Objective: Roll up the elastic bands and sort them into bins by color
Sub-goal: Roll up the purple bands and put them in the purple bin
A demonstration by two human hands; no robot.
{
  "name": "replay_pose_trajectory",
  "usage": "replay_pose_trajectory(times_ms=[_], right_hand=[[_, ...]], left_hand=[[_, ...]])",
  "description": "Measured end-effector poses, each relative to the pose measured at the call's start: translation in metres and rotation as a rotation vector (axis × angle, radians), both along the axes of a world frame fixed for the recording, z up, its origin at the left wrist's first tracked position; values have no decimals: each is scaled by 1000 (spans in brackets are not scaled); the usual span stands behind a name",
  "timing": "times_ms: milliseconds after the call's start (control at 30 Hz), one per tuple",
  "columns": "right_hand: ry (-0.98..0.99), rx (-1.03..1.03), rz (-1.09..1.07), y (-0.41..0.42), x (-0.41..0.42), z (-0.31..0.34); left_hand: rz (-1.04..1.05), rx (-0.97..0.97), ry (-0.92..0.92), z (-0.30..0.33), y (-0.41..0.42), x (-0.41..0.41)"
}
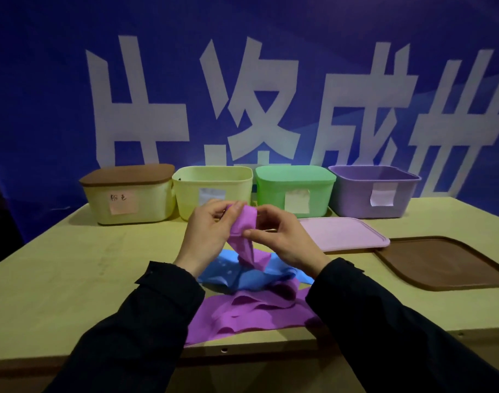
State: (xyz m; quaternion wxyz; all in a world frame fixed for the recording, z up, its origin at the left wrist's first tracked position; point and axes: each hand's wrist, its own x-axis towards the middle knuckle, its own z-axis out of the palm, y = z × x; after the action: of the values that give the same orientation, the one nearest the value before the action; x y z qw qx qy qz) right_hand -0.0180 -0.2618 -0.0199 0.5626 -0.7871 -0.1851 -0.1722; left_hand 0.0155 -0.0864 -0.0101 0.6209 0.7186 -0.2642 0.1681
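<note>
Both hands hold one purple elastic band (244, 222) raised above the table's middle. My left hand (211, 228) pinches its upper end, partly rolled, and my right hand (279, 234) grips it from the right side. The band's loose tail hangs down onto a pile of blue bands (242, 275) and purple bands (242, 313) lying near the front edge. Along the back stand a yellow bin with a brown lid (129, 202), an open yellow bin (211, 180), a green lidded bin (295, 191) and an open purple bin (367, 194).
A pink lid (344, 232) and a brown lid (441, 262) lie flat on the wooden table (72, 279) at the right. Each bin carries a paper label. A blue banner with large white characters fills the wall behind.
</note>
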Motion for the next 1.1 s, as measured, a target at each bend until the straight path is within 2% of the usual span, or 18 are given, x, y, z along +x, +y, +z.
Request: replay_pose_trajectory(times_ms=[100, 200, 333, 467, 600, 767, 867, 967, 1100], right_hand=[[11, 71, -86, -7, 3, 1], [11, 81, -198, -10, 9, -1], [115, 225, -76, -6, 15, -11], [98, 119, -18, 5, 22, -30], [96, 136, 12, 10, 29, -34], [113, 85, 93, -1, 38, -21], [80, 309, 89, -6, 44, -26], [98, 575, 98, -12, 41, -30], [134, 661, 128, -16, 37, -28]], left_hand=[[-12, -85, 35, 2, -10, 5], [-24, -195, 170, -6, -16, 13], [-98, -242, 304, -29, -19, 20], [-69, -254, 284, -43, -16, 27], [0, -218, 177, -44, -15, 27], [-36, -285, 237, -45, -11, 32], [-232, -366, 376, -39, -11, 24], [-368, -292, 375, -41, -13, 22], [-502, -304, 425, -43, -14, 18]])
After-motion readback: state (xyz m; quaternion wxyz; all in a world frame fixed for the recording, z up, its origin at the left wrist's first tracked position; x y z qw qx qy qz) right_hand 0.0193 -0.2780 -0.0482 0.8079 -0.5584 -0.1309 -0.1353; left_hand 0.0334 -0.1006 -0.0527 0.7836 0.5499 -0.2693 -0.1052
